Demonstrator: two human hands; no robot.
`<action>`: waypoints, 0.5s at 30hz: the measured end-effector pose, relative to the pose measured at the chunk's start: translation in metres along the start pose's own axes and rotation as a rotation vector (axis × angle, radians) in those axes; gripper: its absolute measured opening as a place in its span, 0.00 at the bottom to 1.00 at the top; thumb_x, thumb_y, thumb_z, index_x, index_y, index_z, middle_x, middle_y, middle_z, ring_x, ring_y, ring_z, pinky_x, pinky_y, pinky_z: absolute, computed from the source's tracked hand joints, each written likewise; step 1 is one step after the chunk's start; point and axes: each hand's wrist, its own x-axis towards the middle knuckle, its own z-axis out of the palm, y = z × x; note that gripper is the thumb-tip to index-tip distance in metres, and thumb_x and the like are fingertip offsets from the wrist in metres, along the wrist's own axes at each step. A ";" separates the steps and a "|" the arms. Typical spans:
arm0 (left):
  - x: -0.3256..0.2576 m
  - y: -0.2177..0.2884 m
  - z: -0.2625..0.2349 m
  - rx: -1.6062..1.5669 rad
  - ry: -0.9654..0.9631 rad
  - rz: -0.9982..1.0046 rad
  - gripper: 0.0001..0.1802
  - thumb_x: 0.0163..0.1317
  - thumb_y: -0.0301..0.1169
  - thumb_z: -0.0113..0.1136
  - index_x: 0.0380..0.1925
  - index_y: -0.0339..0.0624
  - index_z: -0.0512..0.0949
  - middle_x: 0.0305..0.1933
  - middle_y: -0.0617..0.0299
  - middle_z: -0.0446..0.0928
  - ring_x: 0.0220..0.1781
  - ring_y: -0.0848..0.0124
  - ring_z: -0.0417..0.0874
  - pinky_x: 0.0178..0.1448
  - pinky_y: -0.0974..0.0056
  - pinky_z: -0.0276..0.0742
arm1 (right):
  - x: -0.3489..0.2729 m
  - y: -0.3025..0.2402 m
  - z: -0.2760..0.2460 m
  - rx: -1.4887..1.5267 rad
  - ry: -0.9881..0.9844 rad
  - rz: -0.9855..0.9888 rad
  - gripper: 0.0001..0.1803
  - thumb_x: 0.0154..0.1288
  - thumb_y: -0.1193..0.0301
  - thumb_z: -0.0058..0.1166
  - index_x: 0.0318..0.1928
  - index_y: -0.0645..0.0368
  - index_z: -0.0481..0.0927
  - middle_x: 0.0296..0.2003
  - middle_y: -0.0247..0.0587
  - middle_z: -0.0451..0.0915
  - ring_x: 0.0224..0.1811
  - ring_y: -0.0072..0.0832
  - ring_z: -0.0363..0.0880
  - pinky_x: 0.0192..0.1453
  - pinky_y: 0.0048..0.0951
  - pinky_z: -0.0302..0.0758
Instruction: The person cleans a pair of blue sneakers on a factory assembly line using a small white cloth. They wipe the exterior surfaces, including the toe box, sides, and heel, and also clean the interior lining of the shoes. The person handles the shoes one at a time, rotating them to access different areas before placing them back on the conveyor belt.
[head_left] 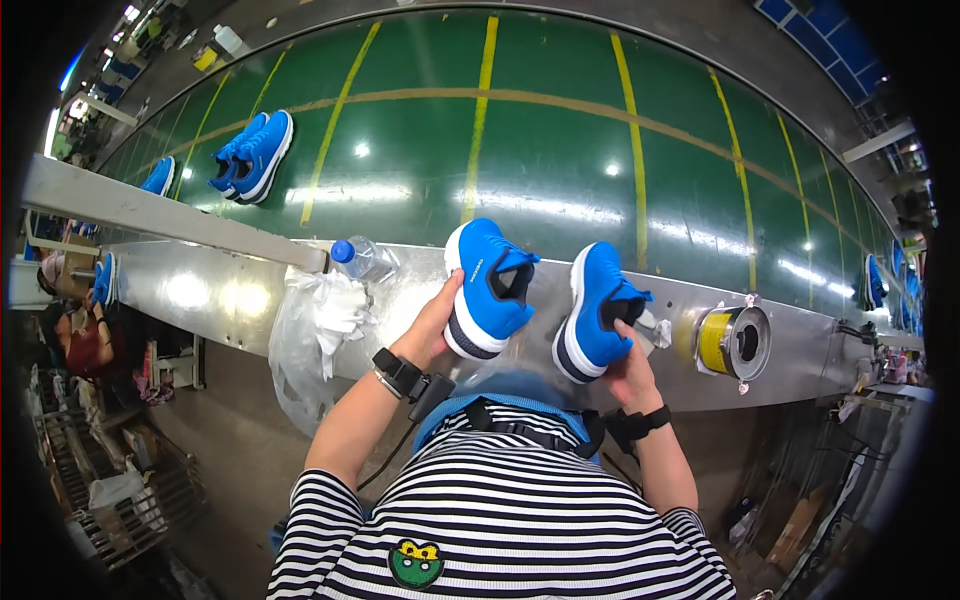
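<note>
Green conveyor belt (560, 170) behind, hands raised, left hand (432, 325) gripping blue shoe (487, 285), right hand (630, 372) gripping second shoe (597, 310)

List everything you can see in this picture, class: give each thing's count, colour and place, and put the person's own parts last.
held shoes: two, blue with white soles, over the metal ledge, one per hand
belt shoes: a blue pair, upper left; others lie near both rims
conveyor belt: one, green with yellow lines, behind the ledge
metal ledge: one, silver, along the belt
water bottle: one, clear, blue cap, on the ledge
plastic bag: one, clear, hanging off the ledge
tape roll: one, yellow, right
left hand: holds the left shoe
right hand: holds the right shoe
</note>
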 end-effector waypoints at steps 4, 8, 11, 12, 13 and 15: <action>0.014 0.005 0.008 -0.183 -0.118 -0.075 0.29 0.68 0.52 0.39 0.58 0.42 0.67 0.56 0.52 0.73 0.55 0.59 0.77 0.60 0.53 0.73 | 0.015 -0.016 0.027 -0.018 -0.102 0.008 0.27 0.62 0.54 0.54 0.56 0.55 0.70 0.51 0.39 0.77 0.52 0.32 0.76 0.60 0.42 0.69; 0.017 0.009 0.027 -0.306 -0.170 -0.131 0.26 0.69 0.50 0.39 0.53 0.43 0.72 0.52 0.54 0.77 0.50 0.59 0.80 0.56 0.53 0.76 | 0.029 -0.024 0.043 0.050 -0.189 0.057 0.31 0.60 0.48 0.54 0.58 0.54 0.69 0.55 0.42 0.74 0.55 0.36 0.73 0.62 0.46 0.67; 0.017 0.008 0.030 -0.327 -0.206 -0.129 0.27 0.69 0.51 0.37 0.55 0.43 0.71 0.54 0.53 0.76 0.52 0.58 0.79 0.58 0.51 0.74 | 0.024 -0.030 0.056 0.072 -0.185 0.112 0.33 0.58 0.48 0.56 0.58 0.54 0.69 0.55 0.43 0.73 0.56 0.38 0.73 0.62 0.49 0.66; 0.019 0.006 0.030 -0.318 -0.205 -0.126 0.28 0.69 0.52 0.36 0.56 0.43 0.70 0.55 0.53 0.75 0.54 0.58 0.77 0.60 0.51 0.72 | 0.024 -0.032 0.058 0.089 -0.188 0.135 0.33 0.58 0.49 0.57 0.58 0.55 0.69 0.54 0.43 0.73 0.55 0.38 0.73 0.62 0.50 0.67; 0.018 0.006 0.033 -0.309 -0.200 -0.120 0.29 0.69 0.53 0.35 0.57 0.44 0.69 0.56 0.53 0.74 0.56 0.57 0.76 0.61 0.51 0.71 | 0.026 -0.031 0.058 0.077 -0.192 0.136 0.34 0.58 0.48 0.56 0.58 0.54 0.68 0.55 0.43 0.73 0.56 0.39 0.72 0.62 0.51 0.66; 0.015 0.004 0.042 -0.288 -0.127 -0.125 0.32 0.69 0.55 0.33 0.60 0.43 0.65 0.59 0.53 0.71 0.60 0.57 0.73 0.64 0.51 0.68 | 0.031 -0.028 0.052 0.088 -0.184 0.098 0.34 0.58 0.48 0.56 0.59 0.54 0.68 0.55 0.44 0.73 0.56 0.39 0.72 0.63 0.51 0.66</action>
